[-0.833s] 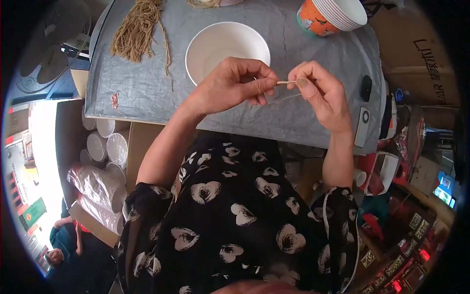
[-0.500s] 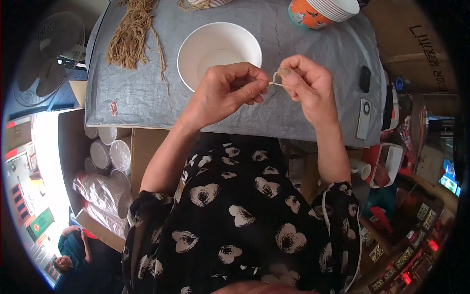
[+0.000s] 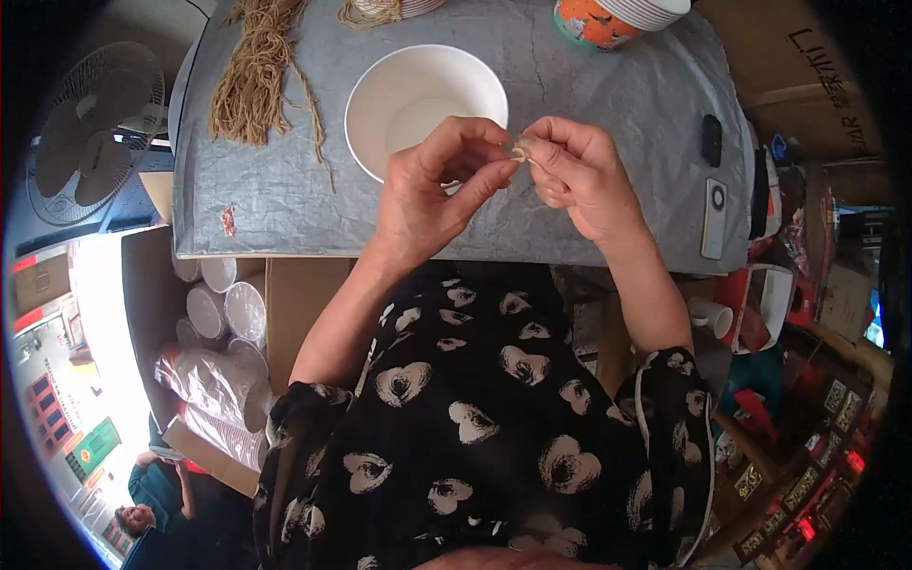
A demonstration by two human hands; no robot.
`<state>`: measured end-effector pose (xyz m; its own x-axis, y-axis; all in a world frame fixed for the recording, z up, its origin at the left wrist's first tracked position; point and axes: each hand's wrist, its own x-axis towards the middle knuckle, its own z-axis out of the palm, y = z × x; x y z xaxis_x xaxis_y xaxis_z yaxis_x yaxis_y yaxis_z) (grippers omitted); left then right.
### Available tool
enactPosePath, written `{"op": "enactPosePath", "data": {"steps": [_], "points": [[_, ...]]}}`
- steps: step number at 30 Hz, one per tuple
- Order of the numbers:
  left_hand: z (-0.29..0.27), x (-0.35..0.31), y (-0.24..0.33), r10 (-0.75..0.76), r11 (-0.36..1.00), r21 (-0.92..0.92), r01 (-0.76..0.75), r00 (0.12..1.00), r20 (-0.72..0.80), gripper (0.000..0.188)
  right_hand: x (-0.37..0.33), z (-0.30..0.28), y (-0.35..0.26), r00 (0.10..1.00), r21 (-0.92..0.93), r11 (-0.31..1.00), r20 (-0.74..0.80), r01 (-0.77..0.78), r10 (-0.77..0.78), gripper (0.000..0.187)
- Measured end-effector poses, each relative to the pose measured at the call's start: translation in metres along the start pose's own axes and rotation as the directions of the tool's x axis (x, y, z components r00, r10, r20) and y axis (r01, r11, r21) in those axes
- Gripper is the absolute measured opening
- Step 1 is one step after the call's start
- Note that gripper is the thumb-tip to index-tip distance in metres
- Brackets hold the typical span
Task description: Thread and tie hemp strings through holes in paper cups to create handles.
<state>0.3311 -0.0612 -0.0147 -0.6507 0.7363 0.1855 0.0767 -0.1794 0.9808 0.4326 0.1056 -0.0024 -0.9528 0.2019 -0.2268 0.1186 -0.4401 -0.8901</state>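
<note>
Between my fingertips is a short piece of tan twine (image 3: 519, 158), mostly hidden by the fingers. My left hand (image 3: 442, 180) pinches it with thumb and forefinger. On the other side my right hand (image 3: 576, 171) grips it too, thumb pressed against curled fingers. The two sets of fingertips meet, or nearly so, above the table's near half. Just behind my left hand stands a large white paper tub (image 3: 427, 81), its open mouth toward me. A thick bundle of tan twine (image 3: 255, 85) lies to the far left, with one loose strand trailing toward me.
Orange patterned tubs (image 3: 608, 21) are nested at the back right of the grey-covered table (image 3: 313, 223). A black object (image 3: 711, 141) and a pale, flat device (image 3: 713, 218) lie by the right edge. Left below, a carton (image 3: 309, 294) adjoins wrapped white tubs (image 3: 245, 312); a fan (image 3: 95, 133) stands beyond.
My right hand has moved left, up against my left fingertips. The loop of twine that showed between them is now mostly covered. The whole view has shifted slightly.
</note>
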Motion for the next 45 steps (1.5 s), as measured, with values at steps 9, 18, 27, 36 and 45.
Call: {"op": "enactPosePath", "data": {"steps": [9, 18, 27, 36, 45], "points": [[-0.006, -0.002, -0.006, 0.168, 0.942, 0.288, -0.170, 0.985, 0.031, 0.013, 0.002, 0.000, 0.001, 0.998, -0.055, 0.998, 0.049, -0.038, 0.041, 0.014], [-0.019, 0.007, 0.007, -0.306, 0.912, -0.274, 0.304, 0.951, 0.035, 0.015, -0.005, 0.005, 0.000, 0.914, -0.412, 0.839, -0.038, 0.355, -0.405, 0.014], [-0.016, 0.008, 0.001, -0.320, 0.899, -0.298, 0.322, 0.946, 0.058, 0.017, -0.007, 0.014, 0.009, 0.774, -0.739, 0.485, 0.078, 0.468, -0.628, 0.022], [-0.010, 0.008, 0.002, -0.325, 0.893, -0.309, 0.327, 0.944, 0.061, 0.016, -0.004, 0.012, 0.015, 0.786, -0.706, 0.540, 0.038, 0.459, -0.618, 0.009], [-0.009, 0.007, 0.001, -0.311, 0.905, -0.297, 0.306, 0.950, 0.031, 0.012, -0.006, 0.011, 0.019, 0.919, -0.429, 0.850, -0.100, 0.306, -0.381, 0.010]]}}
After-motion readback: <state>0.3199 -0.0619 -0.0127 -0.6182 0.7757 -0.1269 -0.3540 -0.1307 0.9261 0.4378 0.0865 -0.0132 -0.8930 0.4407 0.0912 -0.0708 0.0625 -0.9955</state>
